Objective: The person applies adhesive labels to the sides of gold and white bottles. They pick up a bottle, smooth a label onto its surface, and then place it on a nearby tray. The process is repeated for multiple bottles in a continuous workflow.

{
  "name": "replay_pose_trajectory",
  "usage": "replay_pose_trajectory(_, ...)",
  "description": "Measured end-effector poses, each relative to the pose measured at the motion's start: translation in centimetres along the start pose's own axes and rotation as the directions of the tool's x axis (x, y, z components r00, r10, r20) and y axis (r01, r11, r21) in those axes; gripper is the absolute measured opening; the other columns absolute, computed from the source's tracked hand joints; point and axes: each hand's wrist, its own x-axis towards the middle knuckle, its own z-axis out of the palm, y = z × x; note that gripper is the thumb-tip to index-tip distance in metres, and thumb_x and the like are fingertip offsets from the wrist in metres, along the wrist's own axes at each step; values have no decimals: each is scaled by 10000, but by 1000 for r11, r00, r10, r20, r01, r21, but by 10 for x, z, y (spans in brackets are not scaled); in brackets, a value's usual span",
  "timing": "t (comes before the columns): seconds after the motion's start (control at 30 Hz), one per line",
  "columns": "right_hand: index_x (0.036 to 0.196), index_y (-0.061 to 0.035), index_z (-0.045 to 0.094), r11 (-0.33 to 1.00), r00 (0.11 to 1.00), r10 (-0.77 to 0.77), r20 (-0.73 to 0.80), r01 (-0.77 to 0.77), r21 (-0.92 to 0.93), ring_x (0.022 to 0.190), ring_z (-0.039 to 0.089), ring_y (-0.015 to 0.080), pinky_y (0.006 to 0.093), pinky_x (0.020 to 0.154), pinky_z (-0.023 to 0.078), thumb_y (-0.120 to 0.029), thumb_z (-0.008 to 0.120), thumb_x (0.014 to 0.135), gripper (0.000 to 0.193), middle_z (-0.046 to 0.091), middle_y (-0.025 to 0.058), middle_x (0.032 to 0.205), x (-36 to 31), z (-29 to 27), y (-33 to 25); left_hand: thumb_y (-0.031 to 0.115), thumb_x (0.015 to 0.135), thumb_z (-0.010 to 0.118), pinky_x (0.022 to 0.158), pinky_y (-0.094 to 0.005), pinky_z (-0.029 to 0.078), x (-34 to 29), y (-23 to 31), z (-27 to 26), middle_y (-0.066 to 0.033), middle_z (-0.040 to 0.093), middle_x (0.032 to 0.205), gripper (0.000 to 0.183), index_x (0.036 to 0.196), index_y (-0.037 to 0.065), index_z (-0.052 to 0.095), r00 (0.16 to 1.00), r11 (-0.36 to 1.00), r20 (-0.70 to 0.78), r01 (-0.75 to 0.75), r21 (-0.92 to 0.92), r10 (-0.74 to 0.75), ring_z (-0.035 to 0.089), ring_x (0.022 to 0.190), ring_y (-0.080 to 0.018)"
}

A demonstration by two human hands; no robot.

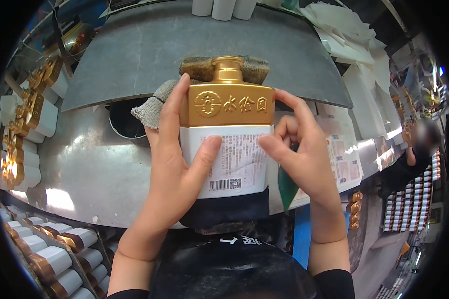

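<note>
Between my two hands stands a flat bottle [228, 164], gold on its neck and shoulders and white below. A printed label [239, 154] lies on its white face. My left hand [177, 139] grips the left side, fingers up along the gold edge and thumb on the label. On the other side my right hand [304, 149] holds the bottle, its thumb at the label's right edge and some fingers curled. A green pointed piece [287, 187] shows below the right hand; whether that hand holds it, I cannot tell. Behind the neck lies a worn wooden block [255, 71].
A grey cloth [149, 110] and a dark bowl [127, 122] are left of the bottle. Label sheets [346, 162] and white paper [349, 65] lie right. Gold-and-white bottles [40, 114] line the left; more fill a crate [70, 259]. A person [409, 159] is far right.
</note>
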Motion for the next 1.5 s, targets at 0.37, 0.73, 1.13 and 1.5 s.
replay_pose_trajectory(0.37,1406,10,404,997,1000,-21,-23,19,-80,607,450,63,211,579,367,-230,797,761,792,456,-26,653,-15,7,7,149,878,640,1064,-404,391,-11,-1,0,-158,337,1461,756,1497,18,227,992,904,17,120,-410,-124,408,1311,-293)
replay_pose_trajectory(0.73,1456,-10,358,998,998,-44,41,46,-52,691,439,52,184,631,347,-159,815,716,882,453,-28,750,-24,7,16,107,814,690,1079,-441,388,-23,-6,-4,-157,275,1512,891,1527,54,160,987,898,135,140,-417,-91,372,1360,-311)
replay_pose_trajectory(1.13,1379,14,456,993,994,-80,-67,74,-97,602,445,23,168,557,330,-160,800,760,729,478,-42,651,-9,10,6,156,867,621,1079,-381,348,-5,-2,6,-172,415,1412,711,1478,10,286,994,962,-83,50,-268,-74,419,1295,-268)
replay_pose_trajectory(1.5,1370,23,458,996,994,-71,-78,67,-56,585,431,23,167,547,317,-150,792,773,705,452,-48,630,-6,10,7,149,885,630,1060,-368,368,-3,-6,7,-160,429,1405,674,1461,-2,315,994,969,-91,29,-245,-53,432,1281,-251)
